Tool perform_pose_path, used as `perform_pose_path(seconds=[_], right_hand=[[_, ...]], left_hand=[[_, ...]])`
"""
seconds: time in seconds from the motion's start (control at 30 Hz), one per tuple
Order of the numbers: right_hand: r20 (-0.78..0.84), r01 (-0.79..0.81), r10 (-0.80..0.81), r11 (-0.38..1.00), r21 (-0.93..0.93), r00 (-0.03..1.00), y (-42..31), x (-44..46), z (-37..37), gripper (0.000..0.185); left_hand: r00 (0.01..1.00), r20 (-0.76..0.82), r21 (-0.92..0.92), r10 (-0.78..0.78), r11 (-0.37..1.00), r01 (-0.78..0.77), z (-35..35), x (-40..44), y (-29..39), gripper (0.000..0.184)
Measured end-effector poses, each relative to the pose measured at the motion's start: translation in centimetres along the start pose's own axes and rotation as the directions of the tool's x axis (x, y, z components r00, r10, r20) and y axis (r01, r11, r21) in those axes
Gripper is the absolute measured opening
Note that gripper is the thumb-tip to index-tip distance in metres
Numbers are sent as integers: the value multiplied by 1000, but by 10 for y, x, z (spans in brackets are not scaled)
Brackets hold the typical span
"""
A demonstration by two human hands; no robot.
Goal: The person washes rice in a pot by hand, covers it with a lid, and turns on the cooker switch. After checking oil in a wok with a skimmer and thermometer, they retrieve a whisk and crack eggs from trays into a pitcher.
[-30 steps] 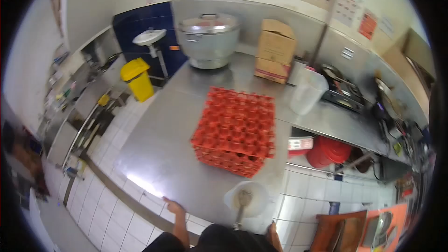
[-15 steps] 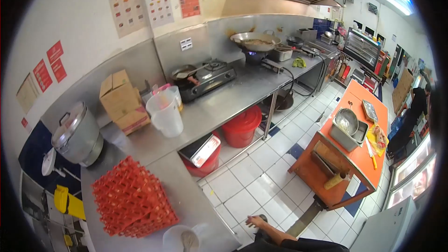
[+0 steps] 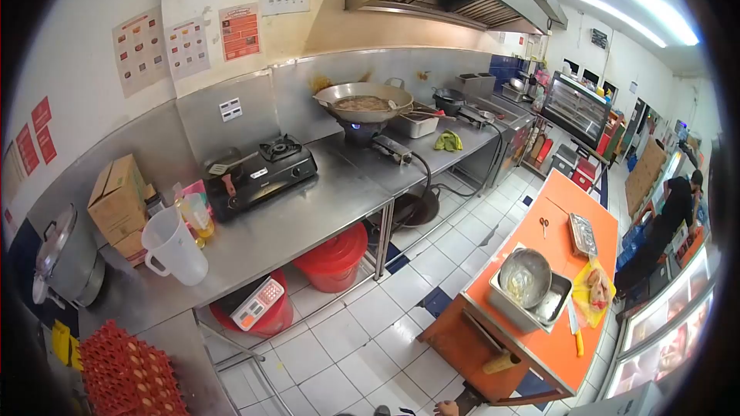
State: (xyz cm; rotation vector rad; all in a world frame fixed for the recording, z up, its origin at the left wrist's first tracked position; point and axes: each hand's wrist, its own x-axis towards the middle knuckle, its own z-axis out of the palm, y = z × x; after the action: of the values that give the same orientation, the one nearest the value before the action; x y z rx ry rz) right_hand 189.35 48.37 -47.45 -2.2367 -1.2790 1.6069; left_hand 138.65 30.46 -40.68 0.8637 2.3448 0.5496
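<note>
Only a small part of my right hand (image 3: 445, 408) shows at the bottom edge, over the tiled floor and left of the orange table's (image 3: 571, 216) legs. Its visible fingers look loosely apart, with nothing seen in them. My left hand is out of view. On that table a round metal bowl (image 3: 525, 277) rests in a steel pan (image 3: 505, 306). Beside them lie a yellow-handled knife (image 3: 576, 329), raw meat on a yellow bag (image 3: 600, 293), scissors (image 3: 544, 226) and a foil-covered tray (image 3: 583, 235).
Along the wall runs a steel counter (image 3: 308, 212) with a portable stove (image 3: 266, 173), a plastic jug (image 3: 176, 254) and a wok (image 3: 362, 102) over a lit burner. Red egg trays (image 3: 127, 374) stand lower left. Red tubs (image 3: 331, 258) sit underneath. A person in black (image 3: 663, 219) stands far right.
My view has swung right and forward, so the counter and egg trays shift left in view. My right hand and forearm have dropped mostly below the bottom edge.
</note>
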Motion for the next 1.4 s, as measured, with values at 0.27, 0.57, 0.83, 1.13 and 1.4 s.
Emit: perform_pose_path(seconds=[0.27, 0.57, 0.83, 1.13, 1.4], right_hand=[[221, 258, -262, 965, 46, 939, -171, 118, 52, 30], [49, 492, -494, 869, 44, 868, -382, 214, 31, 29], [-258, 235, -125, 858, 457, 958, -470, 293, -27, 20], [-42, 98, -89, 874, 477, 995, -559, 494, -86, 18], [115, 158, -229, 885, 438, 967, -605, 621, -137, 18]], left_hand=[[996, -20, 81, 85, 993, -84, 14, 95, 49, 34], [648, -367, 74, 667, 716, -695, -133, 453, 469, 22], [143, -361, 449, 922, 306, -839, -259, 644, 875, 11], [509, -212, 588, 834, 525, -616, -259, 777, 952, 33], [452, -328, 541, 829, 558, -629, -257, 775, 930, 32]])
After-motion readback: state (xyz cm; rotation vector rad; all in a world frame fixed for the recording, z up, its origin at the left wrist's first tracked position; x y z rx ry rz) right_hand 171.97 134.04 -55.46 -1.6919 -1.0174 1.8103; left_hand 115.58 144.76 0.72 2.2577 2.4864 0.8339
